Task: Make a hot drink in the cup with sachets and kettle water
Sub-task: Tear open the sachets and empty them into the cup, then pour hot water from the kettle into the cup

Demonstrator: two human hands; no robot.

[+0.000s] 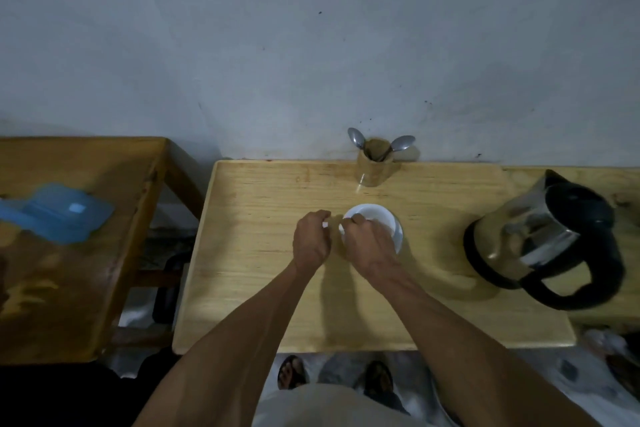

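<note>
Far left: darker wooden side table (79, 253) w/ a blue plastic lidded box (59, 211) on it, well apart from the work area. Centre: light wood bench (256, 288) against a grey wall. Left hand (311, 239) sits just left of the cup, fingers curled shut, pinching a small white scrap (325, 225), prob. sachet paper but too small to tell. Right hand (367, 241) is over the near rim of the white cup (381, 218), fingers closed round another white bit at approx. the cup's left edge; can't tell what exactly, or what's inside the cup. Cup stands upright mid-bench. Behind it, by the wall, a wooden holder (375, 170) w/ two spoons (401, 143) sticking out. Right: steel kettle (543, 243) w/ black lid & handle, on the bench, apart from the cup.
</note>
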